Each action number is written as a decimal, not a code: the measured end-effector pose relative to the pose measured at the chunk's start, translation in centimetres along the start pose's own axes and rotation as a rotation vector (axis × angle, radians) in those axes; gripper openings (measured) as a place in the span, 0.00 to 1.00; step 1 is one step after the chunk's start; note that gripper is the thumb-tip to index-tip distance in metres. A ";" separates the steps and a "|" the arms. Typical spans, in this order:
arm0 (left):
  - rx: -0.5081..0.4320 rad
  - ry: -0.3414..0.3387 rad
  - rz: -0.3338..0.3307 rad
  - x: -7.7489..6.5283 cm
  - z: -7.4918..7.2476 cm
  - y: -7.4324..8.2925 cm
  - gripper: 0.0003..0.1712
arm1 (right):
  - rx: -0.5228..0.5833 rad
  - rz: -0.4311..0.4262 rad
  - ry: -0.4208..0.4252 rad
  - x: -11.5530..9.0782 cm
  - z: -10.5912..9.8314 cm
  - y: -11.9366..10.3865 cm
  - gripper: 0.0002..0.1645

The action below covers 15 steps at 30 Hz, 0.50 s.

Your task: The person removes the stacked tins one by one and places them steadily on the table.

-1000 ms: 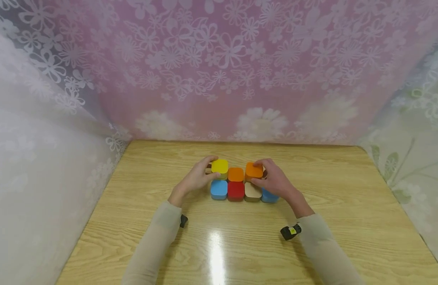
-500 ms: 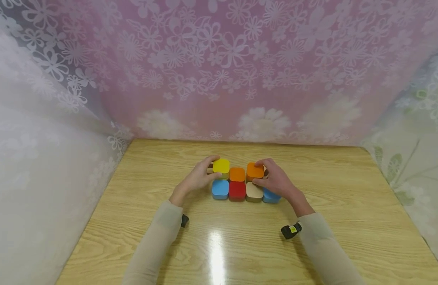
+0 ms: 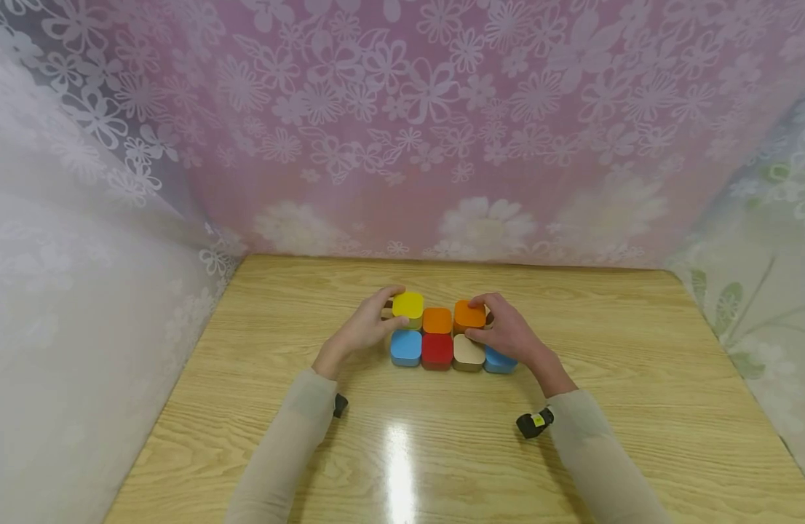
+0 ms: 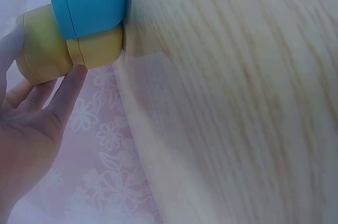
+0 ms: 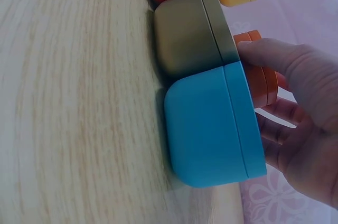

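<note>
Small rounded-square lidded boxes stand in two rows on the wooden table. My left hand point(image 3: 366, 322) holds a yellow box point(image 3: 408, 306) at the back left, thumb on its near side. In the left wrist view this yellow box point(image 4: 45, 47) sits on another yellow box point(image 4: 100, 47), with the blue box point(image 4: 97, 2) beside them. At the back right, my right hand point(image 3: 510, 333) grips an orange box point(image 3: 470, 314), its thumb on the near side. The right wrist view shows this orange box point(image 5: 257, 78) behind the beige and blue boxes; its underside is hidden.
Between the held boxes stands another orange box point(image 3: 437, 320). The front row has a blue box point(image 3: 406, 348), a red box point(image 3: 437, 351), a beige box point(image 3: 469, 353) and a blue box point(image 3: 500, 360) partly behind the right hand. Flowered curtain point(image 3: 402, 145) hangs behind the table point(image 3: 311, 466).
The head view has shifted slightly. Both hands keep their hold on the yellow and orange boxes, and the boxes stay in place.
</note>
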<state>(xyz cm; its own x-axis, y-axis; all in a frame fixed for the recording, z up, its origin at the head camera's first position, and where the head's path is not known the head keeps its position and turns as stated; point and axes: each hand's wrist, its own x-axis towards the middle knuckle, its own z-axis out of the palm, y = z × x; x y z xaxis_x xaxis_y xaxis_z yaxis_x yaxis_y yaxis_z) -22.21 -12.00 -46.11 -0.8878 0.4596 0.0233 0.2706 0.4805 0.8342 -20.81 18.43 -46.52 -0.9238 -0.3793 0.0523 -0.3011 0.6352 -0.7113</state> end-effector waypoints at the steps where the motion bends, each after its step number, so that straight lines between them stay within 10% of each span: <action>1: -0.003 0.000 -0.001 0.0 0.0 0.0 0.38 | 0.003 0.002 0.000 0.0 0.1 0.1 0.28; 15: -0.009 -0.004 0.000 0.0 0.0 0.0 0.37 | 0.010 0.006 -0.019 0.4 0.1 0.0 0.28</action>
<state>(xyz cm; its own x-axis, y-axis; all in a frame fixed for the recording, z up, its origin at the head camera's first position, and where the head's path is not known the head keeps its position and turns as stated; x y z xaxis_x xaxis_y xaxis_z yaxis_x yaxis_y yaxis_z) -22.20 -12.04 -46.15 -0.8864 0.4625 0.0212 0.2671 0.4735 0.8393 -21.11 18.20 -46.60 -0.9211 -0.3879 0.0348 -0.2929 0.6311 -0.7183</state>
